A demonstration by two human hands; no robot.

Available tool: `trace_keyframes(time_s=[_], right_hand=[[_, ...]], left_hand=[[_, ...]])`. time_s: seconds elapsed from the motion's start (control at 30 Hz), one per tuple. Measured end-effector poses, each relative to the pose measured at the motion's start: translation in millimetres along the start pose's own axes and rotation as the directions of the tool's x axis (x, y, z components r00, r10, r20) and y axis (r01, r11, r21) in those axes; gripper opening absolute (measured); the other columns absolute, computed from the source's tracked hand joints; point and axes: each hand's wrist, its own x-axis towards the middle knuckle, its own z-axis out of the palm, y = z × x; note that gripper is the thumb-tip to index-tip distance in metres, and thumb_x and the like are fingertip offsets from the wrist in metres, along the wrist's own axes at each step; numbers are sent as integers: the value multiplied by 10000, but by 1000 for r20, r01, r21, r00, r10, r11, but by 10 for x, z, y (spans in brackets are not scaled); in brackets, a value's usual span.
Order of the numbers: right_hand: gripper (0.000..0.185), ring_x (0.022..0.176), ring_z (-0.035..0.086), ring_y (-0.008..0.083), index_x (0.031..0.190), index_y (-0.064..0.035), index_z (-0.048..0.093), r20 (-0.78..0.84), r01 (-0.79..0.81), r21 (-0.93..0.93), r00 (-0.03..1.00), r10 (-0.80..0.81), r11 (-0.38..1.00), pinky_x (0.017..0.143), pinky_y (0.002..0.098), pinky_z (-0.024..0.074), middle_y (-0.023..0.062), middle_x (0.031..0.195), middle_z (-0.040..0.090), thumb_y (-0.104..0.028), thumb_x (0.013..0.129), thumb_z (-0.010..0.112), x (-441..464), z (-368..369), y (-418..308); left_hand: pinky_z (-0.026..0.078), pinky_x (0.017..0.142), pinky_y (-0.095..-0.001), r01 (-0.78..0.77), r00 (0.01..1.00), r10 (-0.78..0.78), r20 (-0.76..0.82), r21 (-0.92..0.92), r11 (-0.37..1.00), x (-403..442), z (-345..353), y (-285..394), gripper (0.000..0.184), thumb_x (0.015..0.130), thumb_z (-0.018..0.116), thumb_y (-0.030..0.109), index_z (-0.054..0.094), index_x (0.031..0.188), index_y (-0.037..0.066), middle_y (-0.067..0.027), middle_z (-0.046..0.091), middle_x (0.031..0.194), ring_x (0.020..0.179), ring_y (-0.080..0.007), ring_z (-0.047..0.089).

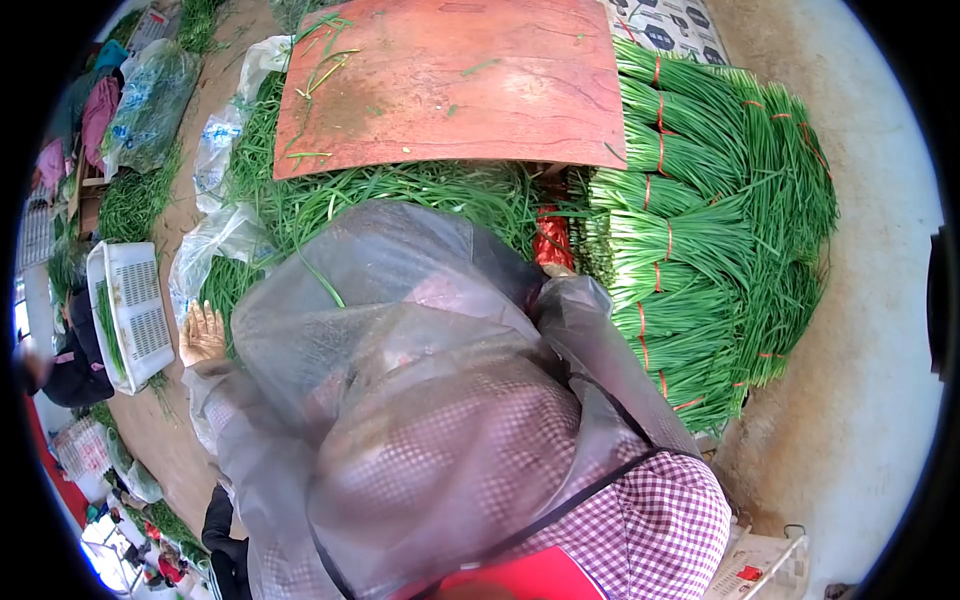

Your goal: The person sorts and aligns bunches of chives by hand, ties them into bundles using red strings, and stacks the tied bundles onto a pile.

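Note:
My left hand (203,333) is open, fingers stretched out, beside the clear plastic bag (225,240) and the loose green stalks, and nothing shows in it. Just a small part of my right hand (558,270) shows past the sleeve, at the lower end of a red bundle (551,238) that may be ties. Its fingers are mostly hidden. Loose long green stalks, like garlic chives (430,190), lie in a heap between the board and my lap. A grey see-through apron (400,320) covers my front and knees.
A reddish wooden board (450,85) stands ahead over the heap. To the right, chive bundles (690,240) tied with red bands are stacked. At left are a white plastic crate (135,310), a bag of greens (155,100) and another person's dark clothing (80,355).

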Motion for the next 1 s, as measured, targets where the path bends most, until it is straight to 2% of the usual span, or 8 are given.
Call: trace_keyframes(time_s=[0.33, 0.43, 0.57, 0.67, 0.83, 1.0], right_hand=[[248, 766, 612, 193, 1103, -104, 640, 71, 72, 305, 993, -98, 950, 701, 312, 503, 82, 1034, 664, -157, 863, 610, 38, 50, -240], [248, 761, 612, 193, 1104, -105, 640, 77, 98, 368, 988, -136, 925, 698, 311, 502, 80, 1037, 663, -157, 863, 610, 31, 34, -272], [249, 755, 611, 192, 1106, -106, 639, 71, 115, 457, 984, -165, 882, 695, 311, 502, 78, 1040, 663, -156, 864, 610, 7, 26, -320], [280, 624, 561, 122, 1117, -70, 620, 11, 131, 574, 986, -167, 808, 557, 246, 442, 47, 817, 659, -61, 837, 616, -110, 64, -445], [279, 608, 543, 127, 1120, -72, 604, 84, 56, 544, 989, -121, 837, 544, 253, 429, 47, 852, 646, -59, 842, 614, -139, -1, -477], [279, 591, 524, 132, 1124, -74, 589, 314, -202, 372, 946, 82, 906, 531, 260, 416, 47, 886, 634, -57, 846, 612, -231, -99, -684]], left_hand=[[325, 1062, -496, 46, 999, -45, 15, -75, 996, 54, -30, -76, 426, 912, 463, 213, 475, 1298, 33, -70, 470, 1371, 1291, -295, 402], [327, 1062, -491, 53, 996, -48, 72, -71, 996, 129, -166, -47, 426, 914, 466, 211, 471, 1303, 37, -67, 471, 1370, 1290, -293, 403], [330, 1060, -491, 39, 999, -38, 6, -78, 996, 30, -150, -73, 432, 915, 465, 212, 461, 1310, 37, -64, 471, 1370, 1287, -289, 410], [329, 1060, -494, 28, 1000, -29, -10, -85, 996, 8, -136, -87, 440, 917, 459, 210, 447, 1321, 36, -64, 469, 1373, 1289, -289, 408], [322, 1062, -502, 24, 999, -26, -24, -88, 996, 20, -162, -81, 452, 920, 447, 207, 425, 1339, 38, -66, 461, 1380, 1295, -294, 399], [319, 1063, -508, 35, 999, -32, 22, -121, 992, 120, -270, -76, 456, 920, 435, 210, 424, 1338, 30, -74, 443, 1394, 1294, -302, 399]])
